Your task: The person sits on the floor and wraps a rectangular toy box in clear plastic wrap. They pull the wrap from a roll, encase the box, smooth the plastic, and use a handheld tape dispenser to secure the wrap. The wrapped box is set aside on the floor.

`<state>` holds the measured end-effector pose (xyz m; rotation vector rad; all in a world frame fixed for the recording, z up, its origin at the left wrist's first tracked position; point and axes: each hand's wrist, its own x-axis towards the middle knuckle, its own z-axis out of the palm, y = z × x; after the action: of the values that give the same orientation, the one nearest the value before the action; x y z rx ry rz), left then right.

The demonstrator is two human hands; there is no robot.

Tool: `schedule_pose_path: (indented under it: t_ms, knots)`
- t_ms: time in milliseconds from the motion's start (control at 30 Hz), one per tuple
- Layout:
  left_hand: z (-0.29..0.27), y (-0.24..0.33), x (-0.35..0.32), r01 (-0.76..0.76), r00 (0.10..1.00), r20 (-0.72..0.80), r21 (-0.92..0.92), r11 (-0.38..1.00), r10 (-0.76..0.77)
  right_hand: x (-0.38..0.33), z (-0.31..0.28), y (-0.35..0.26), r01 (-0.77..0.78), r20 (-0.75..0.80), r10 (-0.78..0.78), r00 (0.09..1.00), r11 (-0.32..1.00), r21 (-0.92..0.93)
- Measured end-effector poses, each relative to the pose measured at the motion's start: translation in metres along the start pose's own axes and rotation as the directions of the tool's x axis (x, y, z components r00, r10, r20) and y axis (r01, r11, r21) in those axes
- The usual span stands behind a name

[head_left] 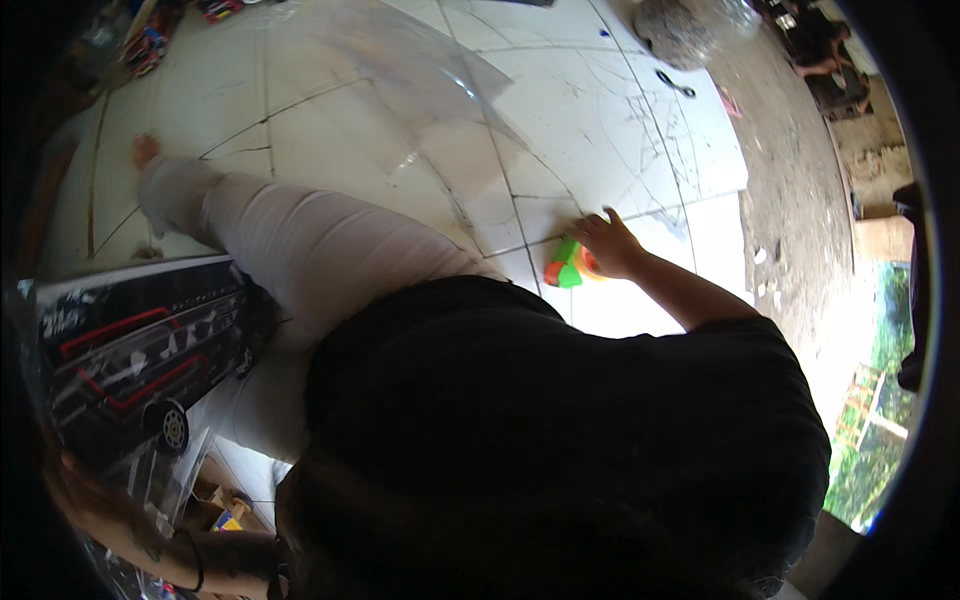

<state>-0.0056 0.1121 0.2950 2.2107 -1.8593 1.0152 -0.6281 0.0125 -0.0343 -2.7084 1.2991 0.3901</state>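
Note:
My right hand (pixel 608 242), its fingers apart, reaches over a green and orange tool (pixel 566 266) that looks like a tape dispenser on the white tiles. The palm hides part of it, and I cannot tell whether the fingers touch it. At the lower left, my left hand (pixel 85 490) is against the near side of a dark box (pixel 120 350) with a printed bus picture and red lines. Those fingers are lost in the dark rim. The box stands beside my leg in light trousers (pixel 330 230), with clear plastic (pixel 165 470) around its lower part.
A large clear plastic sheet (pixel 400 90) lies over the floor tiles (pixel 560 80) ahead. Black-handled scissors (pixel 675 84) and a bulky plastic-wrapped bundle (pixel 680 30) are at the far right. Bare ground (pixel 790 170) borders the tiles. Colourful toys (pixel 147 50) sit at the far left.

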Motion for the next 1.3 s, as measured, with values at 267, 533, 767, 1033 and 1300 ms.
schedule_pose_path:
  t_ms: [267,533,767,1033,1300]
  knots:
    - [-0.004,0.041,-0.005,0.184,0.979,-0.093,0.003,0.983,-0.183,0.063,0.009,0.075,-0.376,-0.029,0.657,0.754,0.467,0.801]
    - [-0.004,0.048,-0.008,0.155,0.953,-0.250,-0.086,0.984,-0.172,0.216,-0.318,-0.049,0.596,-0.534,0.354,0.768,-0.088,0.798]
    - [0.001,0.048,-0.008,0.122,0.933,-0.323,-0.136,0.983,-0.161,0.233,-0.561,-0.334,0.942,-0.853,-0.423,0.304,0.268,0.203]
    - [0.011,0.042,-0.017,0.067,0.900,-0.389,-0.323,0.944,-0.198,0.298,-0.590,-0.454,0.708,-0.401,-0.606,0.687,0.683,0.181]
    - [0.018,0.042,-0.015,0.100,0.890,-0.404,-0.279,0.955,-0.211,0.311,-0.628,-0.492,0.382,0.105,-0.416,0.903,0.891,0.247]
